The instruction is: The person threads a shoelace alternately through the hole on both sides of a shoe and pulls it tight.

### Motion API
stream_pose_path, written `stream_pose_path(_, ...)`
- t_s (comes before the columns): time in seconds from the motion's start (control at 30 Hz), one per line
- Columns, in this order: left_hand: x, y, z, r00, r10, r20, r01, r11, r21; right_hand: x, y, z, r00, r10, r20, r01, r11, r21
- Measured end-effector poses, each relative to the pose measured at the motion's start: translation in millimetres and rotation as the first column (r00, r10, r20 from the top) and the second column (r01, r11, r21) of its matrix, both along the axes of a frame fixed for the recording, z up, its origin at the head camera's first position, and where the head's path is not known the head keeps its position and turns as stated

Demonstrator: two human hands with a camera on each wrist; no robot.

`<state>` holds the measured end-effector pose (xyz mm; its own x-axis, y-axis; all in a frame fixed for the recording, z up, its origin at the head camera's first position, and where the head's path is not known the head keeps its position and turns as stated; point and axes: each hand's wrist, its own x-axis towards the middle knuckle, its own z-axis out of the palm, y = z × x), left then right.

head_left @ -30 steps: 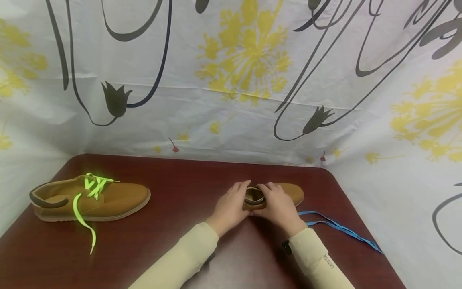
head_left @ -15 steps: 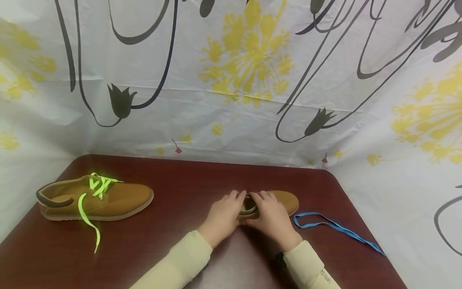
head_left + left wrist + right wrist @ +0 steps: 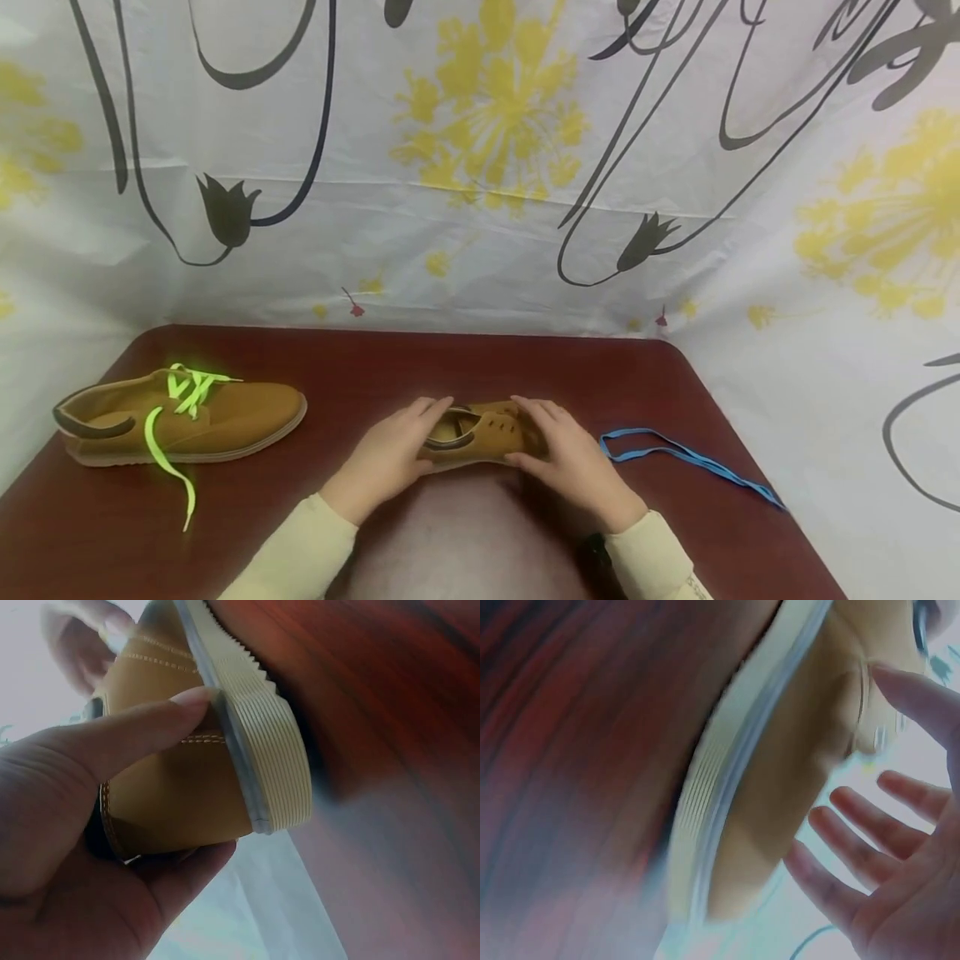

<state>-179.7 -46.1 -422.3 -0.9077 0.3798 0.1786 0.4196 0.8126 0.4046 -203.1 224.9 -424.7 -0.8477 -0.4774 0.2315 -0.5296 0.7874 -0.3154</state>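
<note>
A tan shoe with bare eyelets (image 3: 491,433) lies in the middle of the table, its toe to the right. My left hand (image 3: 386,454) grips it at the heel, thumb on the near side and fingers round the far side. The left wrist view shows the thumb pressed on the heel's upper (image 3: 172,802), just above the ribbed pale sole (image 3: 277,765). My right hand (image 3: 573,458) is around the front half with fingers spread and fairly straight. In the right wrist view its thumb (image 3: 915,694) is at the shoe's side seam; the other fingers overlap the far edge.
A second tan shoe (image 3: 251,417) with a neon green lace (image 3: 153,429) stands at the left, one lace end hanging onto the table. A blue shoelace (image 3: 701,467) lies folded at the right edge. Patterned white cloth (image 3: 450,208) surrounds the dark red table (image 3: 375,375).
The shoe has shifted left, away from the blue lace. My hands have moved apart, the left at the heel and the right towards the toe, uncovering the eyelets.
</note>
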Motion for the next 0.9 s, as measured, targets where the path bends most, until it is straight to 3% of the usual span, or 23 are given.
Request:
stream_pose_path(0.2, 10.4, -24, 2.9, 0.999, 0.033, 0.022, -0.033, 0.999, -0.002, 2.6, 45, 0.4, 0.998, -0.05, -0.048, 0.048, 0.998, -0.034)
stream_pose_path(0.37, 21.9, -46, 4.5, 0.999, 0.051, 0.015, -0.051, 0.998, -0.023, 11.5, 98, -1.9, 0.987, -0.157, 0.015, 0.157, 0.987, -0.015)
stream_pose_path(0.47, 28.2, -61, 6.1, 0.998, 0.062, 0.017, -0.062, 0.998, -0.029, 16.9, 134, -0.9, 0.976, -0.216, 0.033, 0.215, 0.976, 0.028)
stream_pose_path(0.63, 33.6, -78, 6.6, 0.997, 0.081, 0.015, -0.081, 0.997, -0.02, 21.7, 201, -3.5, 0.962, -0.269, -0.035, 0.272, 0.956, 0.112)
stream_pose_path(0.77, 33.4, -83, 4.6, 0.997, 0.082, 0.014, -0.081, 0.997, -0.008, 24.8, 248, -5.9, 0.946, -0.323, 0.01, 0.316, 0.93, 0.187)
stream_pose_path(0.9, 32.7, -83, 2.7, 0.997, 0.083, 0.003, -0.083, 0.997, -0.002, 27.3, 274, -9.5, 0.938, -0.341, 0.053, 0.319, 0.916, 0.241)
